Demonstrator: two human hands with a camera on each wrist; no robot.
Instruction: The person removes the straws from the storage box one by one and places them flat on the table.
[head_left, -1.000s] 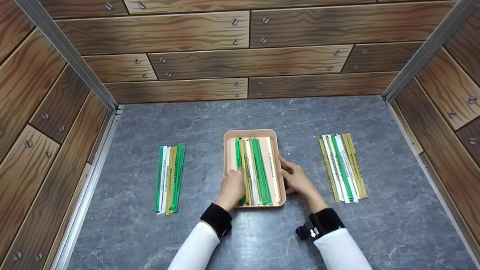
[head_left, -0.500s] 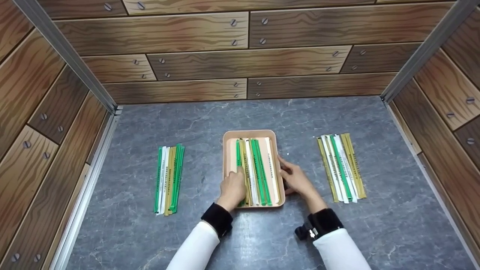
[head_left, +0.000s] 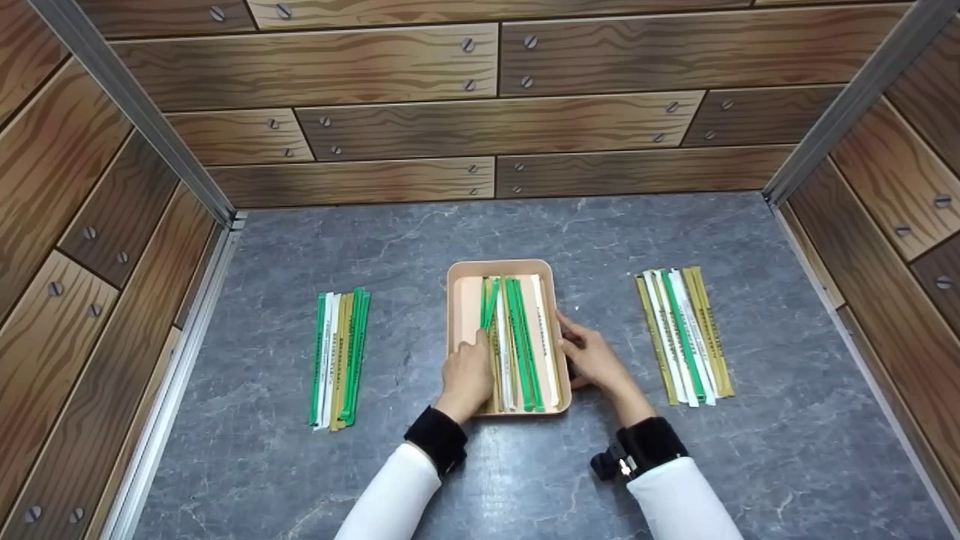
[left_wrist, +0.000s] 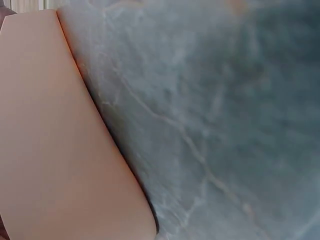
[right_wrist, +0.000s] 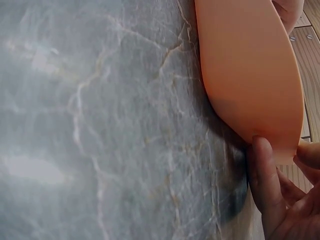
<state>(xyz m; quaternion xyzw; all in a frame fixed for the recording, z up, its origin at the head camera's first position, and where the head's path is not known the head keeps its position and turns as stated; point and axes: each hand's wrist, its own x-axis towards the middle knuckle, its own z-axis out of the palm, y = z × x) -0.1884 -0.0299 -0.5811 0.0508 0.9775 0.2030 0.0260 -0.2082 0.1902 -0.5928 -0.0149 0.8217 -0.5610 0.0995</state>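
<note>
A peach tray [head_left: 463, 300] holds several long, slim printed stick packets in green, white and gold. My left hand [head_left: 466, 375] is inside its left half, fingers curled, pinching a green stick packet [head_left: 490, 304] whose far end leans right over its neighbours. The rest of that packet is hidden under the hand. At the tray's right side, my right hand [head_left: 596, 358] holds the wall. In the right wrist view, one fingertip [right_wrist: 262, 146] presses the tray's outer wall [right_wrist: 250, 75] and another finger meets the rim. The left wrist view shows mostly the tray's outer wall [left_wrist: 70, 140].
On the grey marbled table [head_left: 405, 232], a row of similar packets [head_left: 337, 360] lies left of the tray. Another row of packets [head_left: 684, 337] lies to the right. Wood-patterned panels [head_left: 495, 127] wall in the back and both sides.
The green packet at the left has shifted right and now slants across the gold and white ones. My left hand has edged slightly right; my right hand stays at the tray's side.
</note>
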